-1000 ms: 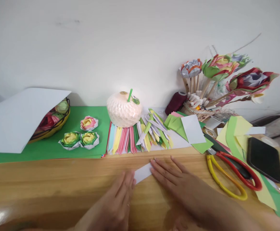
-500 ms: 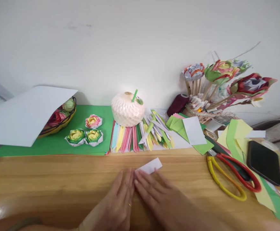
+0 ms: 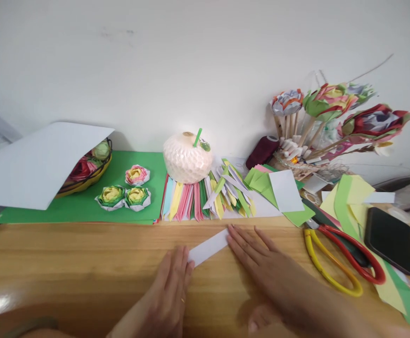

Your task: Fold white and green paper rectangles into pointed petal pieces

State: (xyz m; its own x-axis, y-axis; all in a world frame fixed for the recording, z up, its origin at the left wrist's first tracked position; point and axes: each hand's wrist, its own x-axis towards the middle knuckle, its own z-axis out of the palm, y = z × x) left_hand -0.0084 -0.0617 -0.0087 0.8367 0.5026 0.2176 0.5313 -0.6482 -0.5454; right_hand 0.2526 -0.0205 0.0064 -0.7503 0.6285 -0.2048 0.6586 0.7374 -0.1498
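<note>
bare tabletop [image 3: 71, 253] open across lower left, paper strips [image 3: 187, 202] blocking centre, scissors [image 3: 345, 258] and phone [image 3: 391, 240] crowding lower right

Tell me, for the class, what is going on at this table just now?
A person has a narrow strip of white paper flat on the wooden table, the left hand at its near end and the fingertips of the right hand at its far end. Beyond the hands, folded paper pieces lie by a pale textured ornament, with three small paper flowers to the left. Scissors and a phone lie to the right.
</note>
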